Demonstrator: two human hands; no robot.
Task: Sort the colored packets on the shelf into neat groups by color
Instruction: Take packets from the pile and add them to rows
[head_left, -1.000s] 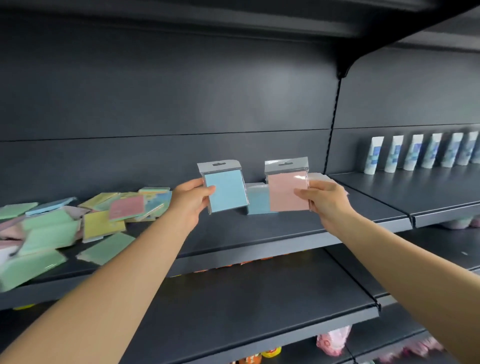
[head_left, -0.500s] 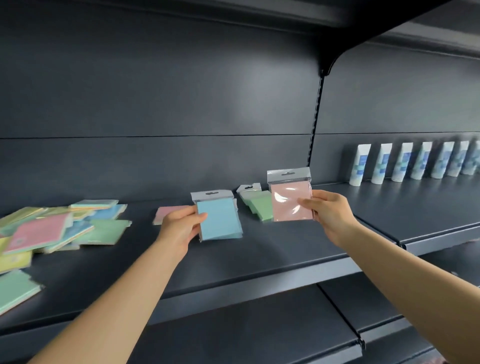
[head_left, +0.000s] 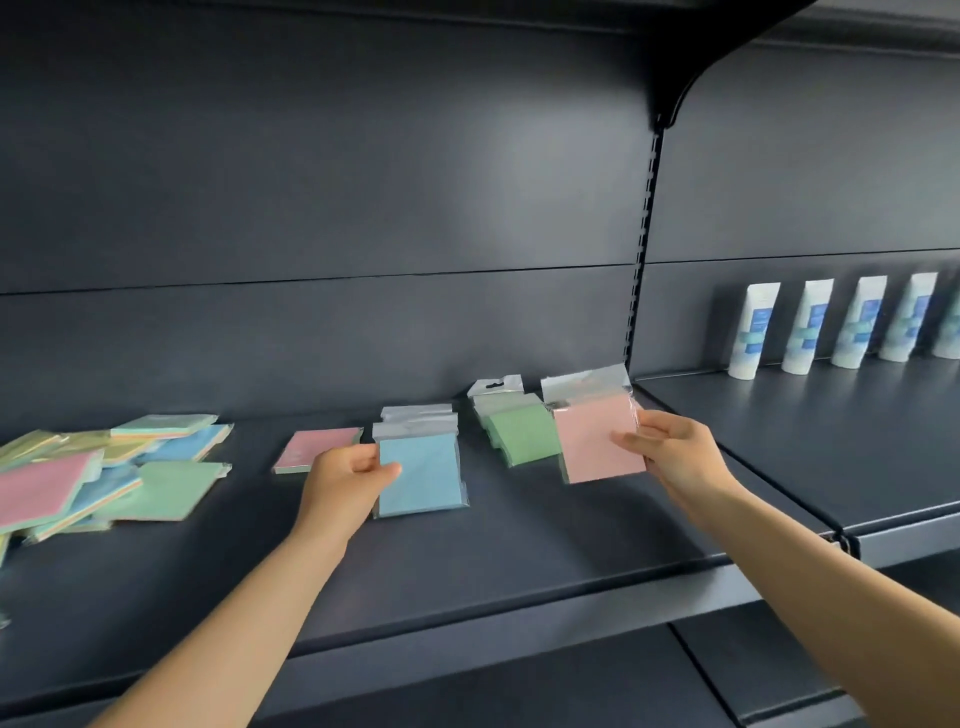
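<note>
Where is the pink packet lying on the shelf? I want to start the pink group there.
In the head view the flat pink packet lies left of centre on the shelf, just behind the left hand, between the mixed pile and the blue packet.

At our left fingers (head_left: 382, 467) we see a blue packet (head_left: 421, 478); at our right fingers (head_left: 628, 441), pink packet (head_left: 597, 441); between them, green packets (head_left: 519, 434); shelf (head_left: 519, 545) dark grey.

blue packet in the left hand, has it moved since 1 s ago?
Yes. The blue packet, held by the left hand, went down from upright in the air onto the shelf, atop another blue one.
</note>
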